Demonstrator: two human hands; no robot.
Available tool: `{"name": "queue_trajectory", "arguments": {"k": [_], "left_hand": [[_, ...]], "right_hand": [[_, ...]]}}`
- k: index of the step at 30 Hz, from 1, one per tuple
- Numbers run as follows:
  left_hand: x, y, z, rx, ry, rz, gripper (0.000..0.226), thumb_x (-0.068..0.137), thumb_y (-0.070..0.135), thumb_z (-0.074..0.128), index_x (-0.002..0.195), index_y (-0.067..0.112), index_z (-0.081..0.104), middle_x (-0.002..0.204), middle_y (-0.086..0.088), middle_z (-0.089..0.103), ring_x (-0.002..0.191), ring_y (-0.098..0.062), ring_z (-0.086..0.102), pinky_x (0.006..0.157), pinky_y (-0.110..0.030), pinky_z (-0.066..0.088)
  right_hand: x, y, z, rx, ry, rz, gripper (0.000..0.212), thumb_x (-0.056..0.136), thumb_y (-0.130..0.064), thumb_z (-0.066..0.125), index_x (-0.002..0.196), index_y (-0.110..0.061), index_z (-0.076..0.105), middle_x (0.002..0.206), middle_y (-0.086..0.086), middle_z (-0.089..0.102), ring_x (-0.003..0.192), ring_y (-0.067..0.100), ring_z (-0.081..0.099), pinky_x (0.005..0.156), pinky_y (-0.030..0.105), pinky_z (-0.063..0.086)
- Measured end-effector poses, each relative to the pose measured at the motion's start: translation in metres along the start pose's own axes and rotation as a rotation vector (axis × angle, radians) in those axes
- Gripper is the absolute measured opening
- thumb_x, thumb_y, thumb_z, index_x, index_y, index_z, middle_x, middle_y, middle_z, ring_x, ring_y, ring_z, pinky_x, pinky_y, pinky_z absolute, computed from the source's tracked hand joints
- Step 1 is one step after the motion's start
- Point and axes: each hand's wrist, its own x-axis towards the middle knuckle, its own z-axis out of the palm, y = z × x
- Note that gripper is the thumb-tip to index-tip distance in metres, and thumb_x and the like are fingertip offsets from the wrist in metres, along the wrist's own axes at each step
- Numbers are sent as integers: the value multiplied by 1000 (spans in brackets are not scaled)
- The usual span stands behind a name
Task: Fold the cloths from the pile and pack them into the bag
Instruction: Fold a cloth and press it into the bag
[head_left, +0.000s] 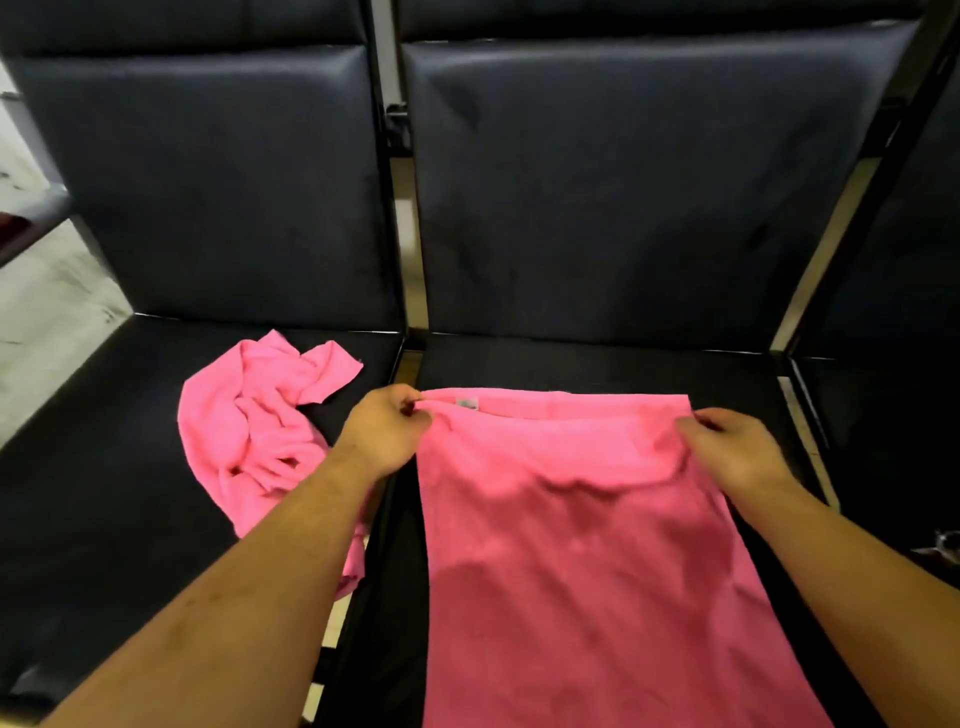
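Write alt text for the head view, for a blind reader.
A left hand and right hand hold the far corners of a spread pink cloth on a dark seat; a crumpled pink cloth lies on the next seat.

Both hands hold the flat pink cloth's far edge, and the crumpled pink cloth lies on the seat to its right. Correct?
Only the side is wrong: the head view shows the crumpled pink cloth on the seat to the left of the flat pink cloth.
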Motion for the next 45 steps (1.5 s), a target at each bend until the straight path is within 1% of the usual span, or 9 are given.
{"name": "queue_trajectory", "arguments": {"k": [5,15,20,25,29,34,37,41,45], "left_hand": [[7,0,15,39,48,20,11,94,22,63,100,25,71,103,6,74,97,-17,66,82,-26,46],[27,-8,38,36,269,-109,12,99,27,58,102,21,67,84,6,61,84,-18,52,77,-25,36],[31,-11,42,3,260,-109,8,97,29,62,104,25,65,75,14,59,84,-18,56,77,-25,36],[32,-13,43,85,204,-37,22,94,33,69,113,23,65,95,2,66,87,-17,57,79,-26,38],[31,-11,36,140,214,0,14,91,31,73,97,21,65,101,-3,58,84,-15,50,81,-22,36],[27,1,20,50,181,41,11,90,26,76,95,24,66,80,13,64,73,-5,58,72,-23,46],[20,15,8,-80,109,84,13,91,20,76,103,26,72,90,13,69,80,0,63,72,-7,43],[9,31,-10,-283,39,159,11,93,15,75,93,26,78,90,9,77,78,3,68,75,-12,50],[-12,41,-27,-360,26,223,11,96,14,71,102,19,79,88,12,76,76,6,66,71,-9,49]], "right_hand": [[4,7,5,-114,84,-93,24,94,-35,68,85,-14,73,80,8,69,88,31,67,78,33,46],[12,12,6,-140,184,-140,14,96,-35,62,94,-21,62,79,3,67,82,32,64,73,33,43],[11,5,8,-248,155,-107,38,94,-43,63,124,-22,57,96,12,68,94,39,66,81,42,53],[12,1,13,-323,95,-147,27,93,-39,68,110,-19,62,103,15,66,94,39,65,85,44,55],[13,-2,10,-214,119,-211,8,93,-12,66,101,-13,65,104,14,68,96,33,64,87,33,47],[22,-5,-3,56,56,-12,35,83,-27,68,115,-13,74,102,5,77,97,26,72,98,41,56],[11,-12,-17,396,-10,99,27,89,-8,70,115,-7,75,101,17,75,91,31,72,90,48,60],[-6,-25,-35,624,-68,213,11,91,-6,72,102,-7,73,87,13,73,70,22,69,58,29,60],[-27,-32,-49,666,-51,185,3,93,-13,73,91,-13,71,87,12,72,70,23,68,64,33,57]]}}
